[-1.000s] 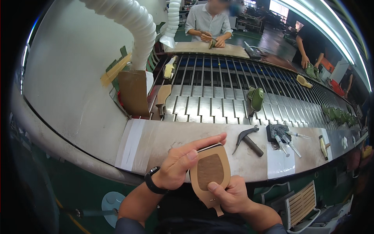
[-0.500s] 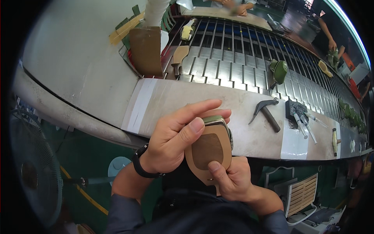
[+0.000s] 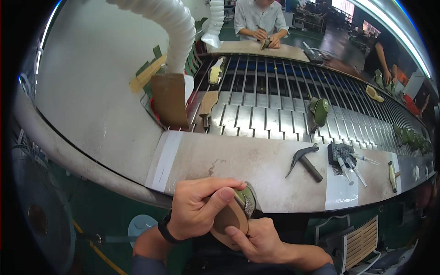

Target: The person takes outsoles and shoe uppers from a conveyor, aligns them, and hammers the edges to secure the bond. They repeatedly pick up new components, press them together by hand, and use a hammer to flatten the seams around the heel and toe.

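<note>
A shoe (image 3: 231, 215) with a tan sole face and a green upper is held between both hands, close to my body at the bench's near edge. My left hand (image 3: 192, 211) wraps its upper end, thumb on top and fingers over the green part. My right hand (image 3: 261, 240) grips the lower end, thumb pressed on the sole face. The shoe is tilted, so its green side and a rough textured patch show. Beyond my hands, on the bench (image 3: 233, 153), lies a shoemaker's hammer (image 3: 308, 165) with a curved dark head.
A black block (image 3: 337, 151) with several syringes (image 3: 343, 170) sits right of the hammer. Behind the bench runs a metal conveyor (image 3: 261, 121) carrying shoe parts, including a green shoe (image 3: 319, 112). White hose (image 3: 178, 34) hangs at left. A person (image 3: 261, 20) works across the conveyor.
The view has tilted up, showing more of the far side. The shoe has turned in my hands, from sole face toward me to a more sideways tilt. Both hands still hold it.
</note>
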Motion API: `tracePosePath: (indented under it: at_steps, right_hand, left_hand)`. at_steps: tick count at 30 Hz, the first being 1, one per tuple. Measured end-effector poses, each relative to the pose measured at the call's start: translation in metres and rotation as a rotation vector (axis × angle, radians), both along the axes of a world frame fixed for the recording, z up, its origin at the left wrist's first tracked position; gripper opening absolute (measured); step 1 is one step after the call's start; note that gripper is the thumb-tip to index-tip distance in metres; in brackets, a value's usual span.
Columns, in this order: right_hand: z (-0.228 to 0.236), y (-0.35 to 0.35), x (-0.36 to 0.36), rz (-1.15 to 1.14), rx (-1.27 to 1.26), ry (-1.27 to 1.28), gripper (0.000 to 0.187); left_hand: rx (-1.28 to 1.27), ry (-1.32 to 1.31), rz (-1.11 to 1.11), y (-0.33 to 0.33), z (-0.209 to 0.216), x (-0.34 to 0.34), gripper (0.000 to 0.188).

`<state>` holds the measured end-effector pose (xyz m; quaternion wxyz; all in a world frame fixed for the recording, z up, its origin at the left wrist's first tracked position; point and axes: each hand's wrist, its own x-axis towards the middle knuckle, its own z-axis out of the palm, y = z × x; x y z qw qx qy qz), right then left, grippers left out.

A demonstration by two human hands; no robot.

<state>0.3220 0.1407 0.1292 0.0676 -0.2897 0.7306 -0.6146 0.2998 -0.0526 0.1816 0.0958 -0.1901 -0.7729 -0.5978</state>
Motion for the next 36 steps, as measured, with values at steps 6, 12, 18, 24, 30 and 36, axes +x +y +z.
tracePosePath:
  at_steps: [6,12,18,24,30,36]
  right_hand:
    - [0.000,0.000,-0.002,0.045,-0.028,-0.021,0.034]
    - [0.010,0.018,-0.021,0.077,-0.020,-0.166,0.029]
    - [0.011,0.031,-0.035,0.040,-0.054,-0.296,0.033]
    - [-0.003,0.047,-0.041,0.061,-0.186,-0.379,0.036]
    - [0.004,0.049,-0.084,-0.003,-0.355,-0.543,0.037]
    - [-0.007,0.053,-0.092,-0.062,-0.405,-0.647,0.034]
  left_hand:
    - [-0.078,-0.057,0.089,0.006,0.010,-0.001,0.020]
    - [-0.267,-0.051,0.010,0.012,0.032,-0.029,0.026]
    - [-0.082,-0.185,-0.065,0.025,0.032,-0.060,0.037]
    - [0.311,-0.384,-0.430,0.030,0.019,-0.082,0.054]
    - [0.561,-0.351,-0.507,0.040,-0.016,-0.136,0.053]
    - [0.649,-0.491,-0.380,0.048,-0.025,-0.178,0.042]
